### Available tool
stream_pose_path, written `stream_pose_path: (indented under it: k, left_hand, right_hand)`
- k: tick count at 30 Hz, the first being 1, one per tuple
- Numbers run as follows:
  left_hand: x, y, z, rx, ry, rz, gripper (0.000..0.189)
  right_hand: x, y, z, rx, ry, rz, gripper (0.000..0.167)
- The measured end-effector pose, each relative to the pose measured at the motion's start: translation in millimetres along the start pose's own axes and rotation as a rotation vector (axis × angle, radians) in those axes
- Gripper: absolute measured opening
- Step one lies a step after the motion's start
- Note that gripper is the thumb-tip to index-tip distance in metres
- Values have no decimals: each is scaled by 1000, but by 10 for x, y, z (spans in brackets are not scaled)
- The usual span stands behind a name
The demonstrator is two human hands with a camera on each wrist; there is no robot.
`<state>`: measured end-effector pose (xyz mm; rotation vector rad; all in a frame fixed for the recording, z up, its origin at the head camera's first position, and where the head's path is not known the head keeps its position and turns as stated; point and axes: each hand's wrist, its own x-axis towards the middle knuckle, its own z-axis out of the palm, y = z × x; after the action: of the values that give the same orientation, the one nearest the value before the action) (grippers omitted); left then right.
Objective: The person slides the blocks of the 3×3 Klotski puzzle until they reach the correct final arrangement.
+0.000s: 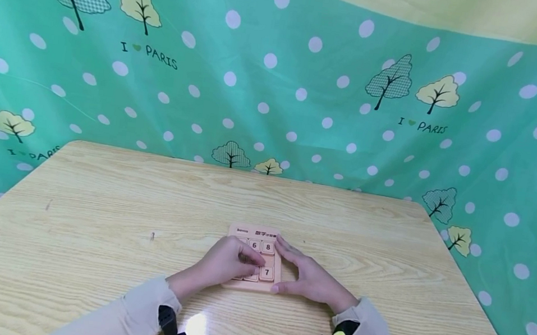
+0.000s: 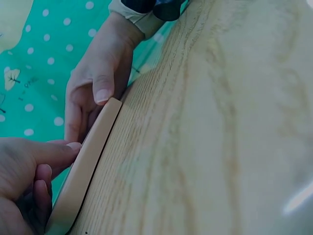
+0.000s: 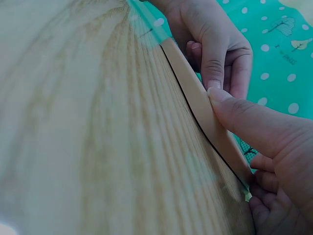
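Head view: broad bare wood is seen on the table [image 1: 86,234] to the left and right of the number puzzle board [image 1: 254,256], which lies near the front edge's middle. The left hand [image 1: 225,264] is curled over its tiles; the right hand [image 1: 307,277] pinches the board's right edge.
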<state>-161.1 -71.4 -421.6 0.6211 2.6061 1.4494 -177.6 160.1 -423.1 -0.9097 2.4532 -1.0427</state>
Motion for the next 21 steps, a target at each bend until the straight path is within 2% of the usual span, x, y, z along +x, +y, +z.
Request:
stream_pose_path:
  k: [12, 17, 21]
  left_hand:
    - [-16, 11, -17, 1, -29, 13, 16]
    - [29, -39, -76, -69, 11, 6, 22]
    - [101, -88, -147, -71, 71, 25, 22]
  right_hand:
    - [-5, 14, 5, 3, 9, 9, 92]
    - [-3, 17, 3, -11, 7, 7, 93]
    - [-3, 18, 3, -21, 10, 4, 93]
